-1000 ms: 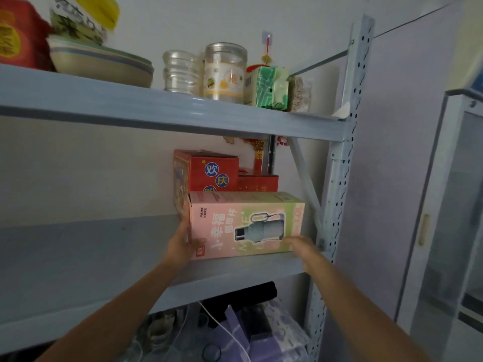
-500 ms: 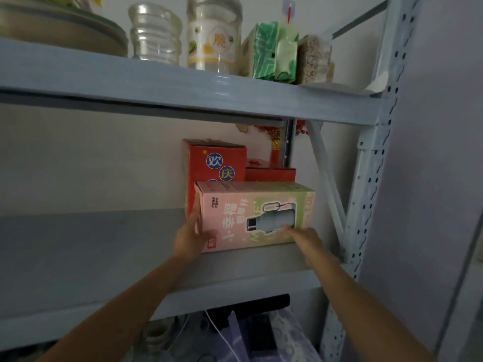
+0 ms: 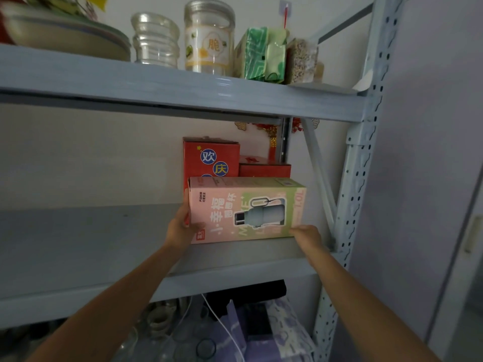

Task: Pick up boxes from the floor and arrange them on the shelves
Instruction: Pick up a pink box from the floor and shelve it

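Observation:
A pink and green bottle box [image 3: 245,207] lies on its side on the middle shelf [image 3: 91,236], at the right end. My left hand [image 3: 180,228] grips its left end, thumb on the front face. My right hand [image 3: 307,235] rests with its fingers against the lower right front corner. Behind the box stand a tall red box [image 3: 209,156] and a lower red box [image 3: 264,169] against the wall.
The upper shelf [image 3: 183,92] carries a bowl [image 3: 65,40], two clear jars [image 3: 156,40], green packets [image 3: 261,56] and a grain bag. A perforated upright [image 3: 358,178] and a diagonal brace bound the right side. Bags and a white cable lie on the level below.
The pink box has slid further back on the shelf toward the red boxes, both hands staying on it. The view has moved closer and tilted slightly.

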